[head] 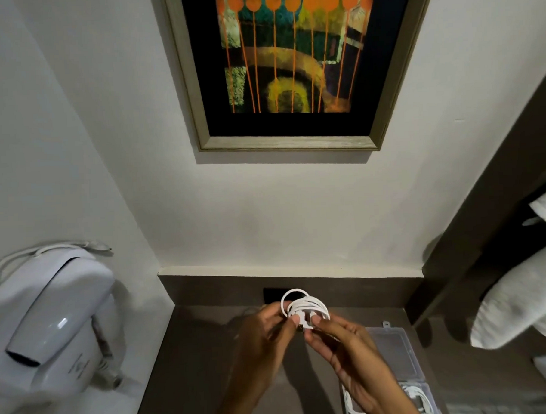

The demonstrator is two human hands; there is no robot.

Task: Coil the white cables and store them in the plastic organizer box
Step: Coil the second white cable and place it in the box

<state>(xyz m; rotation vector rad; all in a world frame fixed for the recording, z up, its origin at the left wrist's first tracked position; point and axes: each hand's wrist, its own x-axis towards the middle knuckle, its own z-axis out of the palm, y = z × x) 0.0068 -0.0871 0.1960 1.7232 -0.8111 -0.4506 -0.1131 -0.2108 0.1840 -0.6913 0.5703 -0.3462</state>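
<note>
Left hand (265, 338) & right hand (343, 347) both pinch coiled white cable (304, 308) above counter (190, 351); organizer box (393, 351) open near-right by counter edge.

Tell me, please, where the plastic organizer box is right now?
In the head view, the plastic organizer box lies open on the brown counter at lower right, partly hidden beneath the right hand.

Two bare hands & forearms come up from the bottom edge. Left hand (265, 338): no ring, no watch, no glove, no sleeve. Right hand (350, 350): same, bare up the wrist & arm. Short, plain nails on the fingertips. Pic is a bit blurry, so no small marks can be made out.
</note>
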